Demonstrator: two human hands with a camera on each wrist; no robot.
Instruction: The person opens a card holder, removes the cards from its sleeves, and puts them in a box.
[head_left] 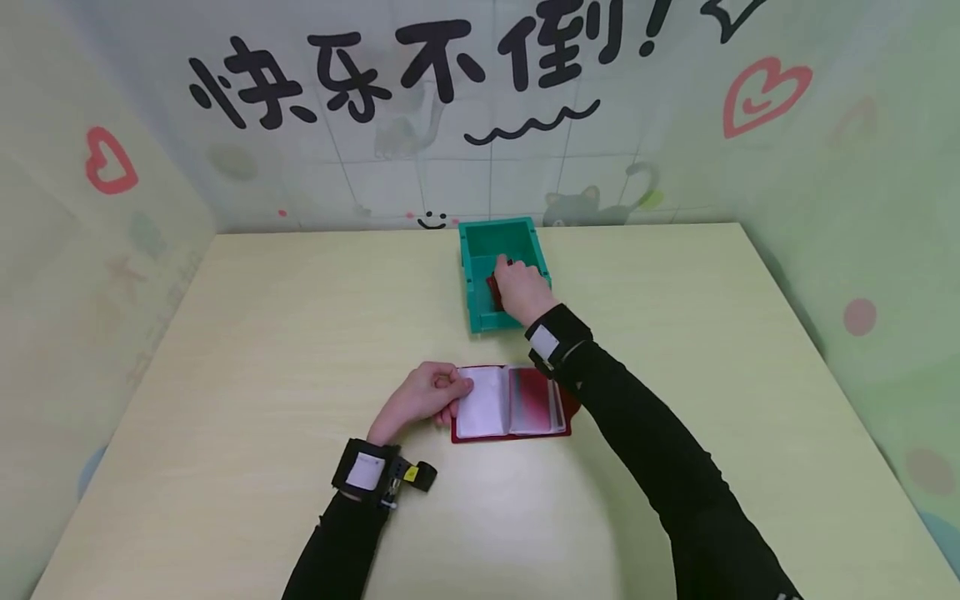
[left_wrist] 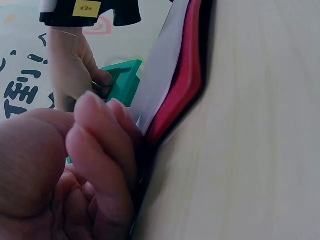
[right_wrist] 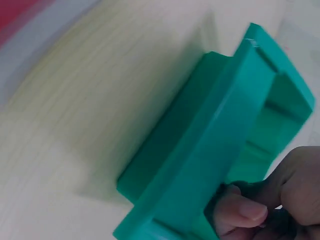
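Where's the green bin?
In the head view, the green bin stands at the back edge of the table, slightly right of middle, beyond the open red-covered booklet, with the right hand in it.

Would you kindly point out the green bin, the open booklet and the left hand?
Green bin (right_wrist: 210, 145), right wrist view: on its outer wall.
Open booklet (head_left: 482, 408), head view: on its left page.
Left hand (head_left: 422, 396), head view: near the thumb's base.

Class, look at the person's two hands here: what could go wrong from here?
The dark red item in the right hand might catch the teal bin if lifted at an angle. The open red-covered booklet could flip shut if the left hand loosens at its left edge.
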